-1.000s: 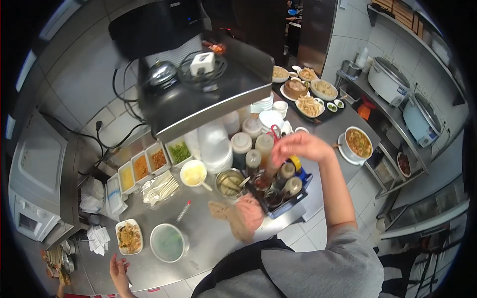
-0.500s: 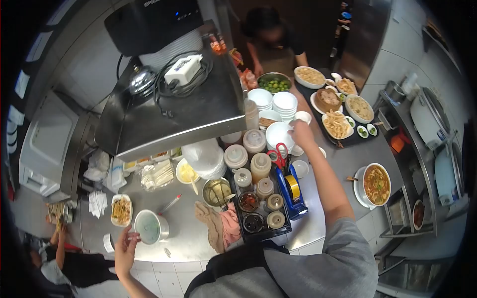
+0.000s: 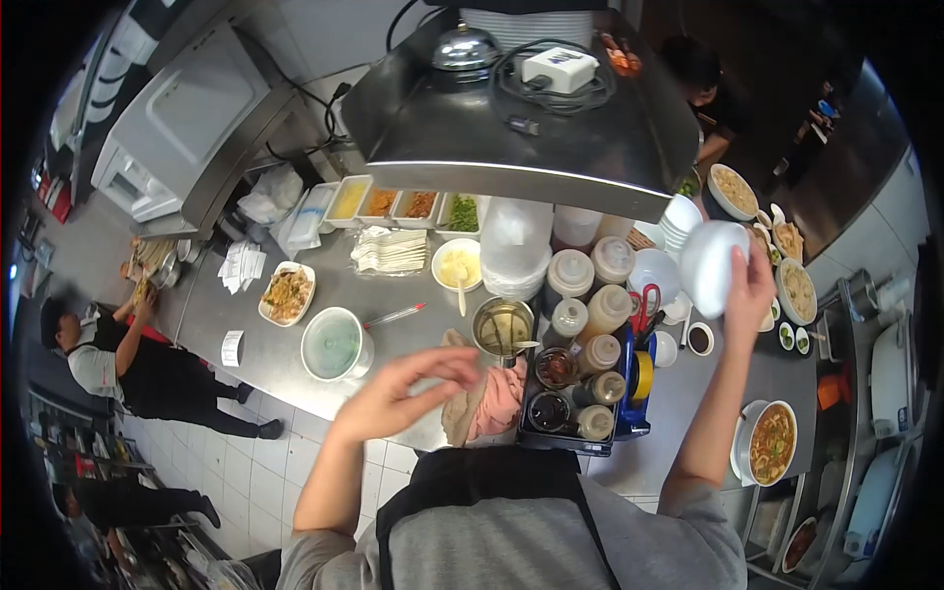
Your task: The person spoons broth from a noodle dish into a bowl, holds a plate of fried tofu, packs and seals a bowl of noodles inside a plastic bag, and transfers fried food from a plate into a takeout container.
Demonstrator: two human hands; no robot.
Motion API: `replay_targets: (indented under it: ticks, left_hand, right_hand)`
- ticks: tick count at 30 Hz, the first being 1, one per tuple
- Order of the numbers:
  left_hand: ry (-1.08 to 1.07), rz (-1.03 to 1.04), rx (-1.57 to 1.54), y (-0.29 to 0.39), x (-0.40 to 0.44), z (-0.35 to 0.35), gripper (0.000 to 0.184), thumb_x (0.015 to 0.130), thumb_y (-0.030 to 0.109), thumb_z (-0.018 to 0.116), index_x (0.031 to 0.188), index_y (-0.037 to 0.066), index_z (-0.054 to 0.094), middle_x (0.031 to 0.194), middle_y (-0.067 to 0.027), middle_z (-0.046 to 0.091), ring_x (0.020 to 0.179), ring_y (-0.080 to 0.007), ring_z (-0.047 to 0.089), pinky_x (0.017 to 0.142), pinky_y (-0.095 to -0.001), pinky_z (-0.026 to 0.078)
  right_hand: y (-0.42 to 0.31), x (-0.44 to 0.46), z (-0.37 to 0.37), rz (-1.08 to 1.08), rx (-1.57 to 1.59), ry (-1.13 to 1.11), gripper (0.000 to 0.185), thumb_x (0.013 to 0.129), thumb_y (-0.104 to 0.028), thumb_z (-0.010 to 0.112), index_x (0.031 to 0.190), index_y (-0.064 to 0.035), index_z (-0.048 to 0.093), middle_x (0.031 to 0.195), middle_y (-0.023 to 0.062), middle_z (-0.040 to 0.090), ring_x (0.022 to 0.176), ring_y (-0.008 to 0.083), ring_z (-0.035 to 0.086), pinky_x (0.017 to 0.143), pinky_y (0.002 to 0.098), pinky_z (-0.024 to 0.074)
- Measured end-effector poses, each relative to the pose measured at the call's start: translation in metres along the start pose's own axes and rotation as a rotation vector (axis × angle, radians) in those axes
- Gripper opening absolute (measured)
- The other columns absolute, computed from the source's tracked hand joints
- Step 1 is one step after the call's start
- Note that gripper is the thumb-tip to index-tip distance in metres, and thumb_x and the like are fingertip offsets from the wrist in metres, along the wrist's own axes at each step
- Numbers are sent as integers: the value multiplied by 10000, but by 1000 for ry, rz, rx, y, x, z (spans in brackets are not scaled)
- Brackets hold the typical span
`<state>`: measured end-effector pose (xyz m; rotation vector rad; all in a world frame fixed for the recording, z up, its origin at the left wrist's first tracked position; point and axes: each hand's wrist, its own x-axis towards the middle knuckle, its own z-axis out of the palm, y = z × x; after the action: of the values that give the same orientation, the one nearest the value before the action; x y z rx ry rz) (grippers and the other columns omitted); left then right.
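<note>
My right hand grips a white bowl, tilted and held above the right part of the counter. Under and beside it are a small dish of dark sauce and red-handled scissors. My left hand hangs open and empty over the front of the counter, its fingers spread. Nearest to it lie a brown and pink cloth and a metal pot. A white tub stands to its left, with a dish of food beyond.
A black crate holds several sauce bottles. Above the counter juts a metal shelf. A soup bowl sits at the right. Co-workers stand at the left and behind the counter.
The view has swung to the left. My right hand has taken hold of the white bowl and lifted it. My left hand has moved right, away from the white tub, towards the cloth.
</note>
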<state>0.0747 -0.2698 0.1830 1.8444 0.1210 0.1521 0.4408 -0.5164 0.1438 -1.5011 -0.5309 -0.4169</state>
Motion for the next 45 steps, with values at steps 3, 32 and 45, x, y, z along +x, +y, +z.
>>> replay_targets:
  ticks: [3,32,45]
  left_hand:
    - [-221,4,-659,-20,12,30,570,934,323,463,1400,82,242,1244,-124,482,1110,-261,525,912,-383,444]
    - [274,-118,-1608,-136,-211,-200,640,866,637,353,1309,182,426,1270,-87,499,1079,-309,559,758,-576,502]
    - [470,122,-1574,-130,-232,-194,618,900,571,351,1275,94,471,1251,-118,520,1130,-290,523,942,-436,439]
  right_hand:
    - [-69,-43,11,41,109,-336,237,876,-39,549,1097,45,575,935,72,631,808,99,584,734,225,477]
    - [-109,-145,160,-509,-1154,-928,132,733,-4,504,774,16,628,656,186,590,597,345,585,521,365,433]
    - [-184,-179,279,465,323,-912,143,879,-103,572,973,5,572,752,46,572,634,114,533,602,237,458]
